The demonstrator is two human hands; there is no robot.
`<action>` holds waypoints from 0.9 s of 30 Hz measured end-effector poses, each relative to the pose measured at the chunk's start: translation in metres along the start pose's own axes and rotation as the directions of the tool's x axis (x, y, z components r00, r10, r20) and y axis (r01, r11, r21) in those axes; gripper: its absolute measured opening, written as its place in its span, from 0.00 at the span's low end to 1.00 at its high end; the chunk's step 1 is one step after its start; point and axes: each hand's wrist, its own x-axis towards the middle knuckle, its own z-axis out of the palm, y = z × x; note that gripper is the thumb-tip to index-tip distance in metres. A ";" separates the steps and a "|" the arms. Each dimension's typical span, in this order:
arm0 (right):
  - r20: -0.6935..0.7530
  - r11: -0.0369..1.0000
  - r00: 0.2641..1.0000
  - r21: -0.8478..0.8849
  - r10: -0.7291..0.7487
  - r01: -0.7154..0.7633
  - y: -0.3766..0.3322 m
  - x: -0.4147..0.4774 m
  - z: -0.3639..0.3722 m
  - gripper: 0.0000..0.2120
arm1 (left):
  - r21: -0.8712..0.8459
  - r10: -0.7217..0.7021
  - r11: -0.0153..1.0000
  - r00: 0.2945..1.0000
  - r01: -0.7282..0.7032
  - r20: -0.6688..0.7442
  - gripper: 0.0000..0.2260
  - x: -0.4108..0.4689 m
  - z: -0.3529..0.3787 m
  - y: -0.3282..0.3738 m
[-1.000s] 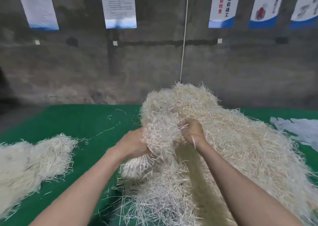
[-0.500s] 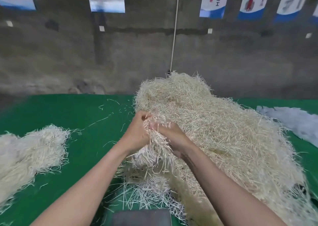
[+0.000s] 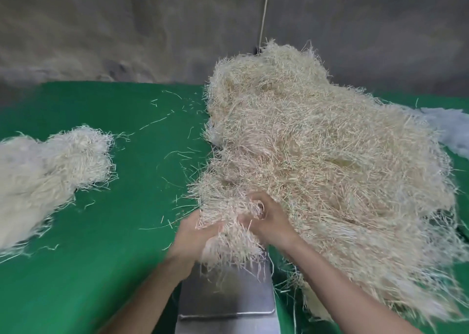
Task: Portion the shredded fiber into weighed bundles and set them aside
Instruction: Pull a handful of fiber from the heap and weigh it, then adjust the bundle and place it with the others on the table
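At the near edge of the green table (image 3: pixel 114 270) a steel scale platform (image 3: pixel 228 298) is seen, and directly above it a clump of shredded fiber (image 3: pixel 228 234) is held in both hands. The left hand (image 3: pixel 193 237) is cupped under the clump's left side with fingers curled into the strands. The right hand (image 3: pixel 269 222) is closed on its upper right, with strands pinched. Half a second earlier the clump was being teased out higher up the pile; it has since been drawn down over the platform, so weighing is judged to be next. Whether the trailing ends touch the steel cannot be told. Beyond and right of the platform the main fiber pile (image 3: pixel 317 143) is heaped. A smaller fiber heap (image 3: pixel 50 171), probably portions set aside, lies well to the platform's left. Farthest back, a cord (image 3: pixel 264 11) hangs against the concrete wall (image 3: pixel 127 28).
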 end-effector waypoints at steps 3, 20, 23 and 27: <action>0.012 0.992 1.000 -0.128 -0.001 0.002 0.028 -0.015 0.011 0.19 | 0.222 -0.003 0.975 1.000 0.004 -0.007 0.36 -0.009 0.006 -0.023; 0.044 0.979 0.996 -0.188 -0.074 0.081 0.040 -0.039 0.016 0.24 | 0.222 0.217 0.958 0.966 -0.182 -0.142 0.13 -0.036 -0.011 -0.044; 0.045 0.996 0.996 -0.007 -0.083 0.084 0.032 -0.040 0.011 0.21 | 0.153 0.282 0.956 0.934 -0.252 -0.219 0.13 -0.035 -0.014 -0.043; 0.017 0.979 0.991 0.156 -0.134 0.130 0.025 -0.039 0.006 0.21 | 0.106 0.378 0.925 0.855 -0.365 -0.355 0.13 -0.033 -0.020 -0.038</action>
